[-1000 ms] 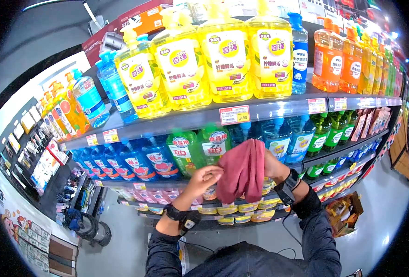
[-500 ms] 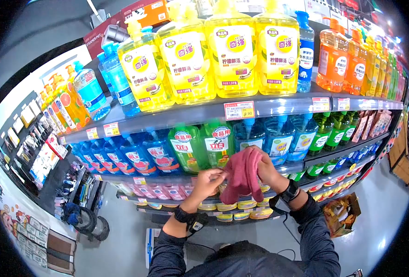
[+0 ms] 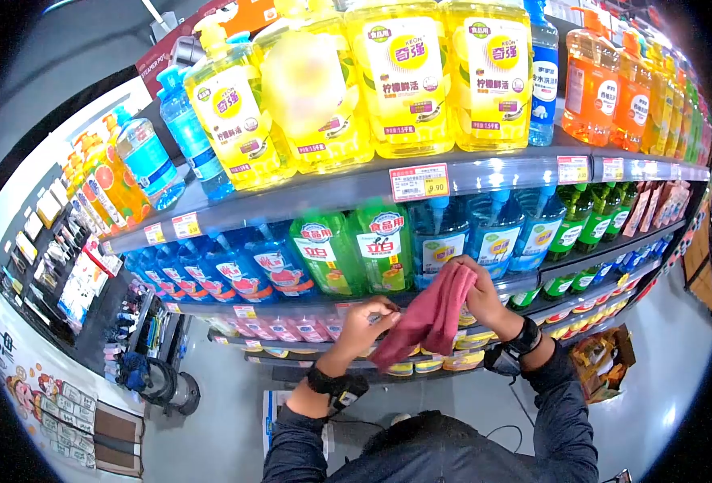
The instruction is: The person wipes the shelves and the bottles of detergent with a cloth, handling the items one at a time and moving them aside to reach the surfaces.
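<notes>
Yellow bottles (image 3: 408, 76) on the top shelf (image 3: 292, 205) read "奇强 KEON", "柠檬鲜活" and "1.5千克". The price tag (image 3: 419, 181) reads 9.90. Green bottles (image 3: 360, 251) below read "食品用" and "立白". A red cloth (image 3: 432, 315) is held in the air in front of the middle shelf, its long axis diagonal from the upper right end down to the lower left. The right hand (image 3: 486, 296) is closed around the cloth's upper end. The left hand (image 3: 368, 322) has curled fingers pinching its left edge.
</notes>
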Action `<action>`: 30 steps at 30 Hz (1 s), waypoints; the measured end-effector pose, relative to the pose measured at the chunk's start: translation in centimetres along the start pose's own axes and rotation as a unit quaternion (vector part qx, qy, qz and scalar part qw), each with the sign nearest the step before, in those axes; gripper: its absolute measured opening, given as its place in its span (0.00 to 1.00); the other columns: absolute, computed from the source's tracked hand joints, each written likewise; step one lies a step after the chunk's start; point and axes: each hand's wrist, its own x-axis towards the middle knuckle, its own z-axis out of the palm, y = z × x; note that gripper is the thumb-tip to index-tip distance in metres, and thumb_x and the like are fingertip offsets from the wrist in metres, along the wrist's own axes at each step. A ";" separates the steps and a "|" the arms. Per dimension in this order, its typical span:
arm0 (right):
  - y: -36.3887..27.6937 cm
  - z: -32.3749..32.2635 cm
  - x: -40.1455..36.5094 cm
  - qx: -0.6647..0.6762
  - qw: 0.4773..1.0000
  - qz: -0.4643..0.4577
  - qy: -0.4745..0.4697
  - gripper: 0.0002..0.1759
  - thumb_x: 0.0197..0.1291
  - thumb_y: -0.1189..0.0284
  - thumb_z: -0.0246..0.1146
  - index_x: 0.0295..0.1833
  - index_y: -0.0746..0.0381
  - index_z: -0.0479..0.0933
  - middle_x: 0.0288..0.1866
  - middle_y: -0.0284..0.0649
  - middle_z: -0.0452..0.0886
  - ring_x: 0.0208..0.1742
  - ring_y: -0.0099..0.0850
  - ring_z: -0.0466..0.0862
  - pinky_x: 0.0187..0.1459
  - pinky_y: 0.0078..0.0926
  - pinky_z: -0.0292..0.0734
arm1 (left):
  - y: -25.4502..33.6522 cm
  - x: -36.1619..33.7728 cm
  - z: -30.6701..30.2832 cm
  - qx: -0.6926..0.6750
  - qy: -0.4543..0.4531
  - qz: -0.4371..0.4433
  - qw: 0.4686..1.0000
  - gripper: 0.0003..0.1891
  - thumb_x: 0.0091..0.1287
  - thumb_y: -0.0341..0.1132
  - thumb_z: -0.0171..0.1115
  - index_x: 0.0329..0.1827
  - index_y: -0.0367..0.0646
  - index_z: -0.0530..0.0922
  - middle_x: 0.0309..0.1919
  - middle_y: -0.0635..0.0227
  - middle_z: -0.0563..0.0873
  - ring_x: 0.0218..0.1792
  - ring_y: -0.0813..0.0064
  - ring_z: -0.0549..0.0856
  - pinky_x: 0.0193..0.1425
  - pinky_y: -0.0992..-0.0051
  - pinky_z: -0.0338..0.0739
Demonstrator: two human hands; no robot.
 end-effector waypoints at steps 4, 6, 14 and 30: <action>-0.5 -0.4 -0.7 -0.114 0.992 -0.058 -0.006 0.14 0.47 0.82 0.43 0.42 0.66 0.67 0.36 0.38 0.73 0.38 0.25 0.72 0.43 0.19 0.66 | 2.5 -0.4 -1.1 0.034 -0.019 0.042 0.998 0.04 0.58 0.27 0.53 0.29 0.34 0.72 0.29 0.69 0.77 0.32 0.82 0.76 0.37 0.81 0.70; -1.0 -0.1 -0.7 -0.105 0.994 -0.028 -0.005 0.15 0.47 0.82 0.43 0.43 0.67 0.66 0.36 0.39 0.73 0.39 0.25 0.72 0.44 0.19 0.66 | 2.6 -0.4 -1.0 0.039 -0.027 0.048 0.998 0.05 0.59 0.28 0.53 0.30 0.35 0.73 0.29 0.70 0.77 0.31 0.83 0.76 0.36 0.81 0.70; 2.2 1.8 -1.7 0.208 0.971 0.120 0.024 0.14 0.60 0.72 0.42 0.50 0.64 0.63 0.43 0.38 0.72 0.42 0.23 0.72 0.44 0.19 0.68 | -0.7 -0.2 4.0 0.076 0.004 0.047 0.996 0.14 0.50 0.34 0.63 0.37 0.35 0.74 0.31 0.65 0.79 0.32 0.76 0.78 0.37 0.79 0.72; 3.5 0.1 -3.9 -0.470 0.869 -0.146 -0.056 0.27 0.31 0.83 0.61 0.44 0.62 0.67 0.31 0.40 0.71 0.34 0.39 0.73 0.33 0.32 0.70 | -2.8 -1.8 -1.1 -0.022 0.041 -0.028 0.999 0.05 0.61 0.29 0.50 0.34 0.36 0.69 0.26 0.70 0.73 0.28 0.85 0.71 0.33 0.83 0.67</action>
